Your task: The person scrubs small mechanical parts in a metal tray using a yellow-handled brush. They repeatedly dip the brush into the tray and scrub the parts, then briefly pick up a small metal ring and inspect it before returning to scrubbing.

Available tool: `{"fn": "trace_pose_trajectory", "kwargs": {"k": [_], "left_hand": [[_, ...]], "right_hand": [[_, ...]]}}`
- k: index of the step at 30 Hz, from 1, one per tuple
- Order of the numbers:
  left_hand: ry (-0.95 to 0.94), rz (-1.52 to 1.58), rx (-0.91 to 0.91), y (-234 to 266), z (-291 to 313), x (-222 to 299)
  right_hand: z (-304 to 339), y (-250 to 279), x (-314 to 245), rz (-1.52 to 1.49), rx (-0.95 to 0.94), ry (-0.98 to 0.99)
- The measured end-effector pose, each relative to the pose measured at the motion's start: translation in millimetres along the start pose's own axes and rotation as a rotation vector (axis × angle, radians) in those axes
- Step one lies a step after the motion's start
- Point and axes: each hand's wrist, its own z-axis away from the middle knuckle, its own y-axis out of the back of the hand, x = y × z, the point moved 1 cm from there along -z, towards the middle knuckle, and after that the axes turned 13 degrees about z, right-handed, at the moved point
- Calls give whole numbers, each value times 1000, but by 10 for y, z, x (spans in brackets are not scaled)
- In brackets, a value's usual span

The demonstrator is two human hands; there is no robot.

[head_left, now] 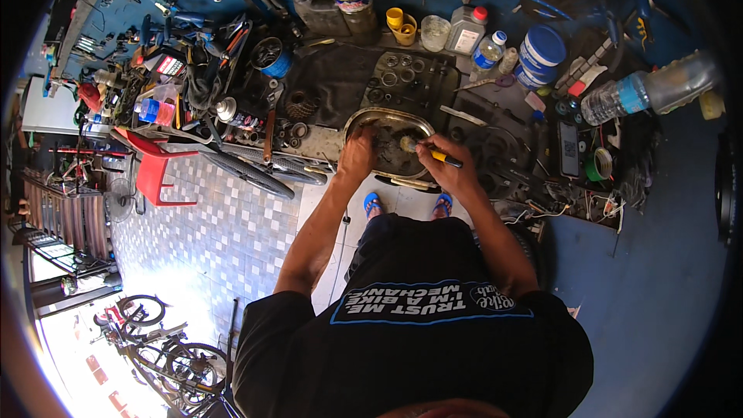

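Note:
An oval metal pan [426, 125] with dark, murky contents sits at the bench's front edge, in front of my body. My right hand [458, 173] is closed around a brush [446, 158] with a yellow and black handle; its pale bristle end points left, down into the pan. Over the pan's left side, my left hand [356, 156] reaches in with bent fingers. Whatever those fingers pinch is too dark and small to make out. Behind the pan lies a dark tray [433, 77] with several ring-shaped metal parts on it.
A cassette of sprockets [302, 104] and a blue tin [272, 59] stand to the left. Bottles and a blue-lidded tub [542, 50] line the back right. A phone [569, 151] lies at the right. Bicycle wheels [255, 174] and a red chair [159, 170] are left of me.

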Motion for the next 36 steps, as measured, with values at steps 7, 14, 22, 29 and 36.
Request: {"fn": "trace_pose_trajectory", "kwargs": {"k": [7,14,22,29,36], "left_hand": [[207,534,54,0,-137,-93],[446,810,56,48,-148,47],[457,874,87,113,-149,45],[453,908,164,54,-107,283],[335,750,171,26,-94,314]], "right_hand": [[-52,-9,8,187,-39,98],[-95,-13,67,468,-82,211],[-149,-84,52,474,-51,205],[-254,-228,150,35,-20,-137],[-416,-360,-50,-102,1,-195]]}}
